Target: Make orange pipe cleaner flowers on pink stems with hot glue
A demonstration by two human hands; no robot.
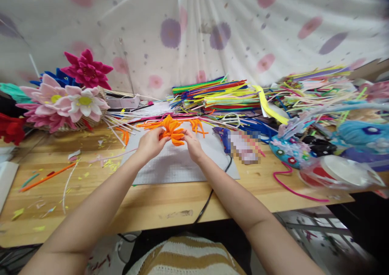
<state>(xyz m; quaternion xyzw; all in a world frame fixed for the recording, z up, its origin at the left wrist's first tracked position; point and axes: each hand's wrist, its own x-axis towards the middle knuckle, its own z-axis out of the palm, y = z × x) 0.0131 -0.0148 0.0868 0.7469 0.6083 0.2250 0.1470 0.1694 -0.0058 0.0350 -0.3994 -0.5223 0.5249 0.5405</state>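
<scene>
An orange pipe-cleaner flower (172,130) is held up between my two hands, above a grey mat (179,167). My left hand (151,143) pinches its left side, and my right hand (192,144) grips a petal on its right side. Both sets of fingers are closed, with the fingertips partly behind the petals. Behind the flower on the mat lie more orange pipe-cleaner pieces (198,126). A blue glue gun (223,139) rests to the right of my right hand, its black cord running down over the table's front edge.
Finished fuzzy flowers (86,70) stand at the left. Bundles of coloured pipe cleaners (212,96) line the back against a patterned curtain (194,32). At the right are a clear-wrapped round container (337,171) and a magenta pipe cleaner (299,192). Scraps and an orange stick (48,177) lie left.
</scene>
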